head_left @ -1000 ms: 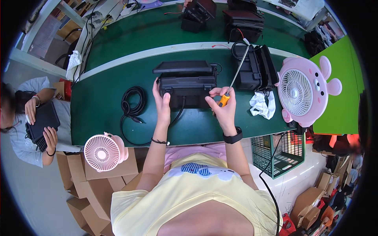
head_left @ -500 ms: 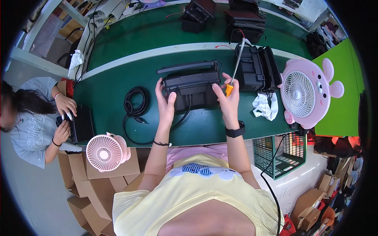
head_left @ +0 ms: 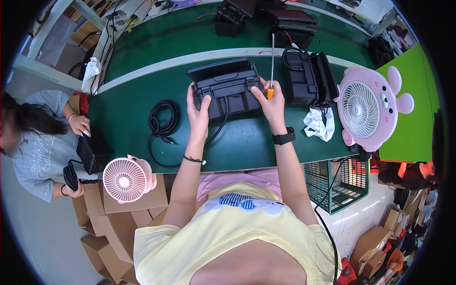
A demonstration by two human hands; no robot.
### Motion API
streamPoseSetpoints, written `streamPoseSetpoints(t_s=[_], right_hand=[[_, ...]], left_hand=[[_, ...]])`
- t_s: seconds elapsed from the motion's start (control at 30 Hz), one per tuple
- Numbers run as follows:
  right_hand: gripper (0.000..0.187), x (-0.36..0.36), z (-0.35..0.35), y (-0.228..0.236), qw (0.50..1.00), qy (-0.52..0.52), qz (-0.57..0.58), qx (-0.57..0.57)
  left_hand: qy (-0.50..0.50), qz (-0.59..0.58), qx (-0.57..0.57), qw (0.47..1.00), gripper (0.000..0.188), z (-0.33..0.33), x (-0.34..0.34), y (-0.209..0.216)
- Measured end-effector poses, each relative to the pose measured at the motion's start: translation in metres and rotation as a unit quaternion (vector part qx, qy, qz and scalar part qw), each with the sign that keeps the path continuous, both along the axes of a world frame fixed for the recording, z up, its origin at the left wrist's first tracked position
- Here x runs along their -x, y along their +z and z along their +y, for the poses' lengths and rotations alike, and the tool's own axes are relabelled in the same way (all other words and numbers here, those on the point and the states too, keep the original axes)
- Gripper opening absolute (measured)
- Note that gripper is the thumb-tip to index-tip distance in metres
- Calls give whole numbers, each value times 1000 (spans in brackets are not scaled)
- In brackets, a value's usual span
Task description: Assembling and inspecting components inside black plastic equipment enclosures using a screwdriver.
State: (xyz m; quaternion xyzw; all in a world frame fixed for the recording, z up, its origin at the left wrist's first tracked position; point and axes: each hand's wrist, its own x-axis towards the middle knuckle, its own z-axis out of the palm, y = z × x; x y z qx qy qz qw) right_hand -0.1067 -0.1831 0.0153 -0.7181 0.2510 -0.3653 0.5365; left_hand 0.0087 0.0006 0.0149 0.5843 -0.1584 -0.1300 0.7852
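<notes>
Between my hands is a black plastic case (head_left: 229,95), its lid tilted open on the far side and its latched front facing me. My left hand (head_left: 198,114) grips the case's left end, thumb on the front. At the right end, my right hand (head_left: 271,107) presses its thumb on the case near a latch. That same hand also holds a screwdriver (head_left: 270,92) with an orange handle, its long shaft pointing away from me. From the case front a black cable (head_left: 226,107) runs down and left to a coil (head_left: 164,118) on the green table.
Right of my case stands another black case (head_left: 301,80), with a white cloth (head_left: 319,123) nearer me. A pink fan (head_left: 363,111) stands at the right, a smaller one (head_left: 125,180) at front left. At left, a co-worker handles a black box (head_left: 94,151). Cartons (head_left: 118,228) lie below.
The case has tilted, showing more of its lid. The screwdriver has swung to point nearly straight away. The co-worker's hands have moved apart, one now holding a black cable coil.
</notes>
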Motion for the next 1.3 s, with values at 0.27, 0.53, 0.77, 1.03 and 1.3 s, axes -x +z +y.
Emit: streamPoseSetpoints(t_s=[0.27, 0.53, 0.77, 1.03, 1.3], right_hand=[[32, 59, 46, 26, 984, -5, 103, 148], [37, 71, 72, 43, 924, 55, 213, 312], [38, 69, 76, 44, 903, 24, 224, 365], [39, 65, 77, 41, 877, -17, 228, 422], [39, 63, 66, 37, 953, 179, 216, 116]], left_hand=[[122, 94, -9, 988, 72, 6, 9, 8], [113, 61, -52, 990, 78, 14, 0, 2], [112, 38, -47, 992, 78, 17, -4, -13], [110, 31, -26, 993, 75, 20, -3, -16], [112, 21, -16, 993, 73, 20, -7, -19]])
